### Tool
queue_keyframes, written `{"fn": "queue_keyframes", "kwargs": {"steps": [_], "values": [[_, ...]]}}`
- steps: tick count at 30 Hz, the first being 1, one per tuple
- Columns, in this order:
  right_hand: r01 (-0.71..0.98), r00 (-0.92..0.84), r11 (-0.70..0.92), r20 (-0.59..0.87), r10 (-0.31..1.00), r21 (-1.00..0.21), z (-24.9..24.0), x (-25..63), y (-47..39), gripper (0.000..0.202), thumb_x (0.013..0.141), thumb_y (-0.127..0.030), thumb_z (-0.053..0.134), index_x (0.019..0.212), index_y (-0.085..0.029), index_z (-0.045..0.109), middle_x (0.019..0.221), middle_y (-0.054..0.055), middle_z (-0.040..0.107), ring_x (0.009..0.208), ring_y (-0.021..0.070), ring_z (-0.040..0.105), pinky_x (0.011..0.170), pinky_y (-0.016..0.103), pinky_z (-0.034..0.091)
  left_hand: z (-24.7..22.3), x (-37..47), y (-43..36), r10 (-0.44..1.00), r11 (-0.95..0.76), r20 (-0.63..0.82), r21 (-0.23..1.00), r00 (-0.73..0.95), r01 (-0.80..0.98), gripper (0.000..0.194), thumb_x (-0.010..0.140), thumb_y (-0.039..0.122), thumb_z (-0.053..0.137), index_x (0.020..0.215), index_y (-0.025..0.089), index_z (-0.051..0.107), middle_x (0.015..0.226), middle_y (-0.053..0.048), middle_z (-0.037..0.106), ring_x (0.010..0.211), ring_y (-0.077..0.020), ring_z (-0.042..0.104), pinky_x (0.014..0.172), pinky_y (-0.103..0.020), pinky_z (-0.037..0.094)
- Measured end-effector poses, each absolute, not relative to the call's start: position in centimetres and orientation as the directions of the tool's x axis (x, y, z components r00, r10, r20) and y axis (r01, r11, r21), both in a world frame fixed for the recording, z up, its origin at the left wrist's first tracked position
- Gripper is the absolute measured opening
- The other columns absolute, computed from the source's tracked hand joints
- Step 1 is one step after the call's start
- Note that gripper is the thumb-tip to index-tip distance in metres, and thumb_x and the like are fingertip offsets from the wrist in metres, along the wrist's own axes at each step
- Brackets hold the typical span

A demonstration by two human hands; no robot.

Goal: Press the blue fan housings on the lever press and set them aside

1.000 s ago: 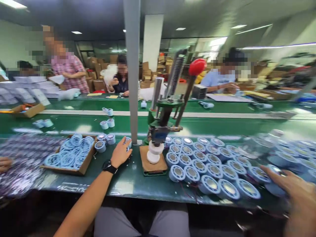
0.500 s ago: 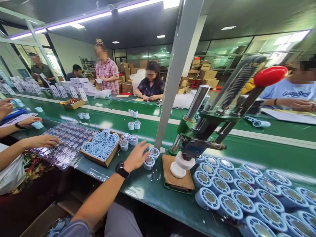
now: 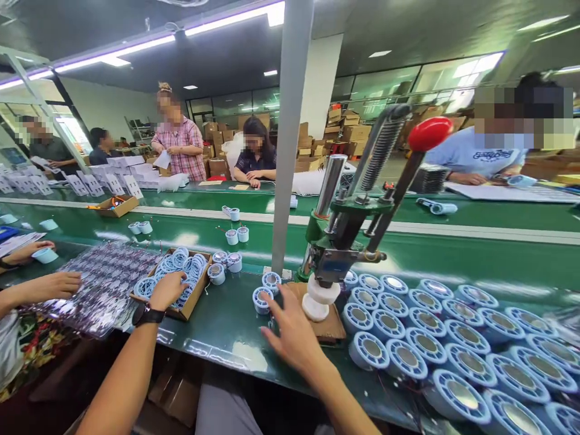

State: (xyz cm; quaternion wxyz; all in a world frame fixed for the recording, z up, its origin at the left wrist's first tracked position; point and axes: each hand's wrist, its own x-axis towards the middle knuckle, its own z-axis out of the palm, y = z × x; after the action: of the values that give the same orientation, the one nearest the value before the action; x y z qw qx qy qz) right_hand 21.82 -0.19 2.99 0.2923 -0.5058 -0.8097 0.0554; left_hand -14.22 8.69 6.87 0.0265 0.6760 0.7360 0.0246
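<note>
My left hand [image 3: 167, 291], with a dark watch on its wrist, reaches over a cardboard box [image 3: 196, 302] of light-blue plastic rings [image 3: 180, 260]. Its fingers are partly stretched down at the rings, and their undersides are hidden. My right hand [image 3: 292, 323] is open, fingers spread, just right of two round light-blue housings [image 3: 261, 300] with slotted rims. Whether a fingertip touches the nearer one I cannot tell. Behind that hand stands a hand press [image 3: 338, 260] with a red-knobbed lever [image 3: 429, 134], its white round pad above a white disc [image 3: 315, 307] on a brown board.
Many similar housings [image 3: 423, 341] crowd the bench right of the press. More housings [image 3: 216, 273] stand beside the ring box. A sheet of dark parts [image 3: 106, 281] lies left, near a neighbour's hand [image 3: 57, 285]. A grey post [image 3: 287, 151] rises behind. Several people work across the green bench.
My left hand has moved left from the two housings to the ring box. My right hand has come into view beside the housings. The camera view has turned right.
</note>
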Motion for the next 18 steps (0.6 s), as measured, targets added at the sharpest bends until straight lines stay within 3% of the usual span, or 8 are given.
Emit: {"fn": "queue_keyframes", "kwargs": {"steps": [2,4,8,14,18], "values": [[0.842,-0.409,0.449,0.189,0.893,-0.298,3.7,19.4,3.1,0.085,0.072,-0.052,0.081,0.146,-0.029,0.046,0.160,0.016,0.017,0.148,0.0453,0.014,0.112,0.067,0.029,6.9,-14.3,8.6,0.997,0.077,-0.002,0.069,-0.077,0.995,0.032,0.087,0.025,0.053,0.115,0.015,0.066,0.100,-0.012,0.075,0.101,-0.0276,0.069,0.085,-0.032,0.048],[0.858,-0.439,0.444,0.081,0.895,-0.256,4.3,18.1,5.8,0.081,0.072,-0.060,0.078,0.140,-0.024,0.053,0.159,0.019,0.021,0.147,0.0479,0.012,0.109,0.070,0.028,6.8,-14.5,8.6,0.997,0.076,0.008,0.073,-0.077,0.994,0.033,0.089,0.025,0.051,0.117,0.015,0.065,0.098,-0.011,0.076,0.098,-0.0268,0.070,0.082,-0.031,0.048],[0.828,-0.494,0.502,0.098,0.864,-0.251,4.1,18.0,6.3,0.055,0.077,-0.049,0.072,0.120,-0.015,0.065,0.149,0.020,0.037,0.142,0.0449,0.026,0.104,0.064,0.038,6.3,-15.0,8.6,0.996,0.074,0.034,0.096,-0.078,0.993,0.033,0.089,0.026,0.050,0.116,0.016,0.066,0.097,-0.010,0.076,0.095,-0.0262,0.071,0.078,-0.030,0.048],[0.807,-0.493,0.513,0.143,0.858,-0.294,3.5,19.9,1.1,0.047,0.074,-0.047,0.071,0.110,-0.018,0.066,0.146,0.013,0.040,0.141,0.0354,0.028,0.108,0.054,0.039,5.9,-15.1,9.2,0.997,0.062,0.045,0.124,-0.069,0.990,0.033,0.087,0.028,0.050,0.112,0.016,0.067,0.092,-0.010,0.076,0.094,-0.0279,0.071,0.078,-0.031,0.049],[0.714,-0.375,0.540,0.409,0.832,-0.445,5.0,23.5,-3.9,0.039,0.069,-0.038,0.071,0.101,-0.019,0.064,0.144,0.012,0.039,0.142,0.0342,0.026,0.115,0.052,0.034,6.1,-15.7,9.5,0.997,0.062,0.044,0.152,-0.069,0.987,0.029,0.084,0.030,0.049,0.102,0.019,0.068,0.082,-0.007,0.075,0.087,-0.0275,0.071,0.076,-0.031,0.051]]}}
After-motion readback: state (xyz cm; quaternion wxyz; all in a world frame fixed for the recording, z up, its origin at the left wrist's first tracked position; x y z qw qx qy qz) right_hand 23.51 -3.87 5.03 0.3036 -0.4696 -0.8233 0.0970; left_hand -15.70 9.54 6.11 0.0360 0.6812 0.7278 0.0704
